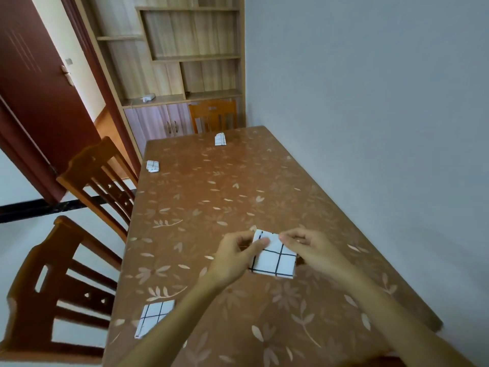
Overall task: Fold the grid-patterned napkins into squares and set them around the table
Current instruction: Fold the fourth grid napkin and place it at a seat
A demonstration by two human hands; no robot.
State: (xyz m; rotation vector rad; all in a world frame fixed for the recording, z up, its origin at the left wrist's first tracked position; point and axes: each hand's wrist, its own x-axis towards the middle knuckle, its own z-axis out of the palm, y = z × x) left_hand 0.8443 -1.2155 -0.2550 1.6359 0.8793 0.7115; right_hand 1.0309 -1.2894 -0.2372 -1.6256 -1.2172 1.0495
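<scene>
A white napkin with a black grid (275,258) is folded into a small square just above the brown leaf-patterned table (211,197). My left hand (234,256) pinches its left edge and my right hand (308,250) pinches its upper right corner. Three other folded grid napkins lie on the table: one at the near left edge (153,317), partly behind my left forearm, one at the far left edge (153,165), and one at the far end (220,139).
Two wooden chairs (98,178) (45,290) stand along the table's left side and a third (213,116) at the far end. The table's right side runs along a grey wall (370,102). A shelf unit and a dark red door are behind.
</scene>
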